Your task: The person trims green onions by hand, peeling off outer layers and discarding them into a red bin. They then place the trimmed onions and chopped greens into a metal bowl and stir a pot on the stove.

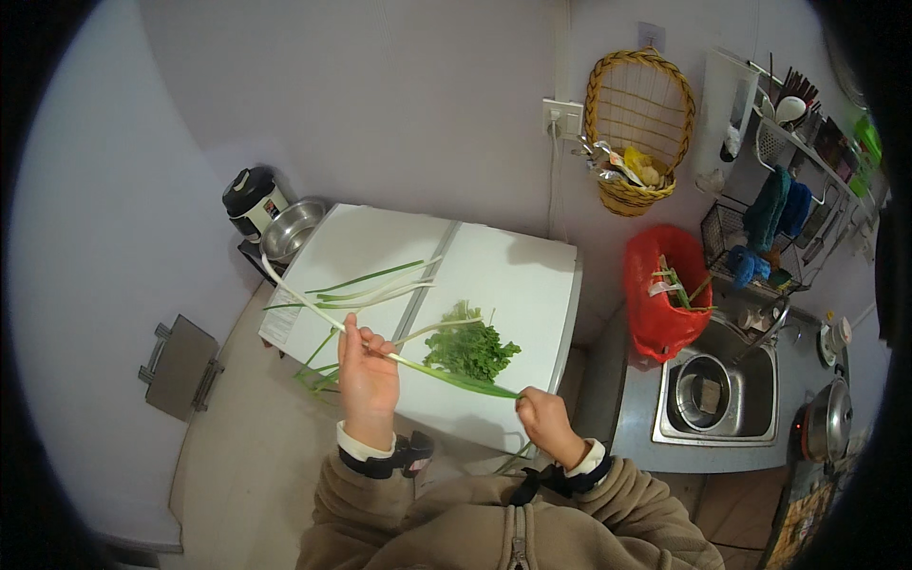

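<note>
A long green onion (306, 303) stretches slantwise between both hands above a white tabletop (506, 263). My left hand (368, 377), palm up, holds it along the pale stalk, whose white end reaches past the far left table edge. Gripped in the fist of my right hand (548, 424) are its green leaves. Several more green onions (374, 291) lie on the left half of the tabletop, some leaves hanging over the near edge. A bunch of leafy green herbs (472, 349) rests on the right half, just beyond the held leaves.
Beside the table's left end are a steel bowl (288, 231) and an electric cooker (251, 196). To the right, a red plastic bag (659, 313) with vegetable scraps stands by a steel sink (755, 406) holding a metal pot (687, 392). A wicker basket (636, 197) hangs on the wall.
</note>
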{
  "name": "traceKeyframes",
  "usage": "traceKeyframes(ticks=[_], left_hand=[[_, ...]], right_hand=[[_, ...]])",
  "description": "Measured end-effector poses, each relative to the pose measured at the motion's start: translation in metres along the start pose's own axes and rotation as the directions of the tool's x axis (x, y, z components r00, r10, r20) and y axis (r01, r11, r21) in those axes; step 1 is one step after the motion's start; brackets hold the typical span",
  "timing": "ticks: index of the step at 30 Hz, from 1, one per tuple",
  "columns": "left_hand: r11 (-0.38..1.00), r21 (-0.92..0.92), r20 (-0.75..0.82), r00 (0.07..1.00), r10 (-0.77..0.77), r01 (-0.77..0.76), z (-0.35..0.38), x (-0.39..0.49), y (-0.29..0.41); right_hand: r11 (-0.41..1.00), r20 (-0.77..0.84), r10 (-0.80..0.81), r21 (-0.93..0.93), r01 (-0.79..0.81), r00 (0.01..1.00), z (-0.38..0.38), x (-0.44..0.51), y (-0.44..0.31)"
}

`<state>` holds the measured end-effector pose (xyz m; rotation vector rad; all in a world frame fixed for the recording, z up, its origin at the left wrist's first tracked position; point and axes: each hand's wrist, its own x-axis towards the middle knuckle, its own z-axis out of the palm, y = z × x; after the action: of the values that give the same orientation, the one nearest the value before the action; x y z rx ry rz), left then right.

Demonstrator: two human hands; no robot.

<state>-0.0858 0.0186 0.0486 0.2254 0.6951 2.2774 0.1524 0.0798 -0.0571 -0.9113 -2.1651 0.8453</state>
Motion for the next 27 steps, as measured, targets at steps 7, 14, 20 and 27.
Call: traceKeyframes(ticks=[7, 14, 20, 27], left_hand=[[0.932, 0.249, 0.087, 0.965, 0.249, -0.263, -0.028, 0.062, 0.049], [-0.2, 0.816, 0.501, 0.836, -0.223, -0.542, -0.121, 0.19, 0.036], [-0.341, 0.69, 0.483, 0.758, -0.439, -0.638, -0.193, 0.254, -0.002], [-0.463, 0.698, 0.222, 0.78, -0.585, -0.546, -0.213, 0.234, 0.018]], right_hand=[[0.425, 0.05, 0.709, 0.765, -0.483, 0.703, -0.019, 0.017, 0.041], [0.289, -0.024, 0.787, 0.898, -0.333, 0.617, -0.035, 0.012, 0.019], [0.258, -0.053, 0.839, 0.915, -0.31, 0.542, 0.008, 0.025, -0.016], [0.296, -0.085, 0.845, 0.896, -0.331, 0.527, 0.036, 0.043, -0.042]])
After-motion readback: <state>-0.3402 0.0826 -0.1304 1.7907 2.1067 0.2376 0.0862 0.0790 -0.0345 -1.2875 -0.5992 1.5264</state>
